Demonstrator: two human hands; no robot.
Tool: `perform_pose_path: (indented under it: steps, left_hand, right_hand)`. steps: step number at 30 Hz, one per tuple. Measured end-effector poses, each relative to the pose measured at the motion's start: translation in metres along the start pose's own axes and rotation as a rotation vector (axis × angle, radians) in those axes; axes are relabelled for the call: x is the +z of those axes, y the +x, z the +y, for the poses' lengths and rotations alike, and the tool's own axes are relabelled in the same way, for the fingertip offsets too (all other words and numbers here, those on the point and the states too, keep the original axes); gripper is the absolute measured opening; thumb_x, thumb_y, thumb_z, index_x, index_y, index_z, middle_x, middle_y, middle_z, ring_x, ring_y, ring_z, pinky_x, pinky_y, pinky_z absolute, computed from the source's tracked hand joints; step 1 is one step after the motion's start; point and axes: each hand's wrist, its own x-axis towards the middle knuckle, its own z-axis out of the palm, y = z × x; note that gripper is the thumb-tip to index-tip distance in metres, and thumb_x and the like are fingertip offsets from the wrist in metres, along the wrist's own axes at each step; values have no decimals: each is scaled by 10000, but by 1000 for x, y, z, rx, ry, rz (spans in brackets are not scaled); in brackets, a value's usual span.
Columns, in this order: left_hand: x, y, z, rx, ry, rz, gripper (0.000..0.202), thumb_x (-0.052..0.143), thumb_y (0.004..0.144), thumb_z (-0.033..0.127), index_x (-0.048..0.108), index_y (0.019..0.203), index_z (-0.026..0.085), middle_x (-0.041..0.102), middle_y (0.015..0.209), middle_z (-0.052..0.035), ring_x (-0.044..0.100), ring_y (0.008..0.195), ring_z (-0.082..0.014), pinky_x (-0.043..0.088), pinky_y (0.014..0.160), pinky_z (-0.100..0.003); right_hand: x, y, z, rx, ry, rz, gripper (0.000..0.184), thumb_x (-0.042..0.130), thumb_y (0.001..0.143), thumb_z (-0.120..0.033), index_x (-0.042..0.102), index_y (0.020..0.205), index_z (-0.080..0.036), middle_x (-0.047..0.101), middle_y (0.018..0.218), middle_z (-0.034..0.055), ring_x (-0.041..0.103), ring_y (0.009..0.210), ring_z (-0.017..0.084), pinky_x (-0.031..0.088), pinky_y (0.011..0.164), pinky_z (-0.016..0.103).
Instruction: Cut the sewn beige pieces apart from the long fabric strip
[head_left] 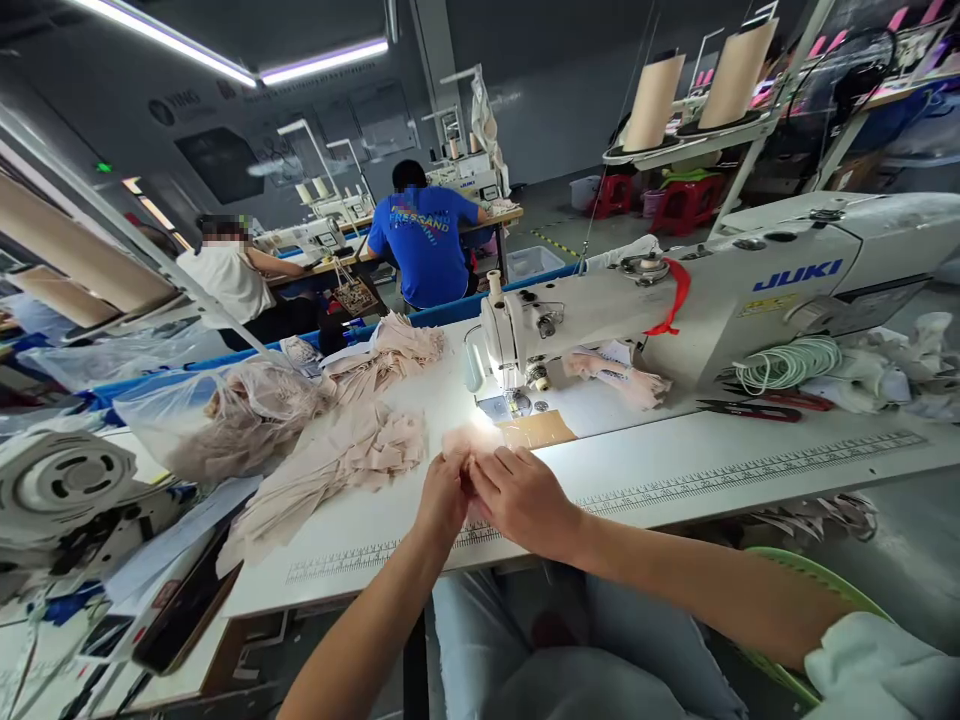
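Observation:
Close together at the front of the sewing machine (592, 320), my left hand (446, 490) and my right hand (525, 495) both pinch a small piece of pale pink fabric (472, 440). My fingers are closed and partly hide the cloth. The fabric's far edge glows under the machine's lamp, just short of the needle plate (514, 404). Left of my hands lies a fanned pile of beige fabric strips (352, 450). Another bundle of strips (397, 350) sits behind it. More beige cloth (619, 375) rests under the machine arm.
A clear plastic bag (225, 410) of fabric is at the left. Thread snips (750, 408) and a coil of pale green cord (787, 362) lie at the right. A phone (184, 605) is at the lower left. Two people sit at machines ahead; one wears a blue shirt (424, 245).

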Motion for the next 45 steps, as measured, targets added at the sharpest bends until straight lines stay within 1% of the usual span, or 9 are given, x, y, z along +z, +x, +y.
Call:
perform_pose_path:
  steps: [4, 9, 15, 18, 26, 30, 37, 42, 45]
  left_hand:
    - [-15, 19, 11, -52, 31, -53, 380, 827, 605, 422, 585, 743, 164, 622, 617, -14, 668, 680, -202, 535, 585, -278]
    - [-33, 40, 27, -217, 163, -250, 408, 833, 620, 460, 633, 771, 137, 678, 672, -68, 676, 659, -225, 565, 593, -323]
    - [-27, 54, 40, -302, 350, -501, 460, 785, 664, 567, 683, 695, 120, 665, 606, -90, 607, 527, -188, 474, 492, -279]
    - [-25, 60, 39, -305, 376, -494, 448, 796, 650, 564, 701, 736, 135, 680, 641, -73, 593, 541, -175, 451, 484, -261]
    - [-31, 67, 27, -248, 264, -275, 497, 843, 601, 541, 647, 811, 135, 659, 675, -24, 582, 595, -156, 449, 514, -250]
    - [-31, 65, 29, -252, 233, -284, 508, 831, 618, 571, 623, 815, 151, 629, 606, -14, 597, 565, -177, 452, 486, -264]
    - [-31, 62, 31, -259, 204, -262, 541, 794, 662, 580, 624, 945, 153, 635, 615, -14, 652, 591, -222, 486, 490, -290]
    - [-28, 58, 29, -299, 258, -304, 542, 785, 670, 611, 643, 933, 160, 633, 602, -14, 608, 528, -195, 457, 447, -276]
    - [-27, 54, 29, -287, 281, -384, 491, 767, 704, 614, 657, 869, 165, 639, 605, -21, 591, 516, -177, 463, 459, -270]
  right_hand:
    - [-14, -17, 16, 5, 231, -4, 190, 556, 968, -262, 641, 1091, -146, 670, 1085, 96, 567, 975, 237, 421, 806, 375]
    - [-7, -24, 54, 337, 496, 30, 140, 493, 952, -167, 632, 940, -179, 670, 890, 44, 581, 834, 190, 432, 728, 313]
    - [12, -6, 78, 473, 601, -91, 232, 514, 923, -170, 632, 1123, -164, 664, 1038, 69, 596, 818, 168, 456, 779, 302]
    - [18, 1, 79, 480, 560, -121, 156, 532, 914, -164, 638, 1029, -155, 656, 1016, 68, 585, 798, 160, 434, 759, 288]
    - [24, 4, 83, 605, 604, -171, 34, 564, 891, -195, 595, 881, -185, 639, 874, 35, 543, 667, 141, 402, 653, 271]
    - [27, 0, 85, 682, 674, -139, 75, 571, 862, -213, 598, 922, -175, 623, 795, 24, 515, 602, 135, 436, 684, 293]
    - [21, -4, 78, 704, 790, -163, 125, 567, 873, -290, 593, 789, -200, 582, 677, -4, 508, 603, 138, 402, 628, 276]
    - [19, -4, 73, 748, 770, -174, 241, 577, 898, -376, 595, 1071, -209, 577, 671, -22, 534, 607, 153, 379, 614, 279]
    - [22, -2, 74, 747, 752, -204, 260, 607, 899, -413, 593, 1053, -204, 568, 653, -29, 543, 609, 153, 376, 625, 280]
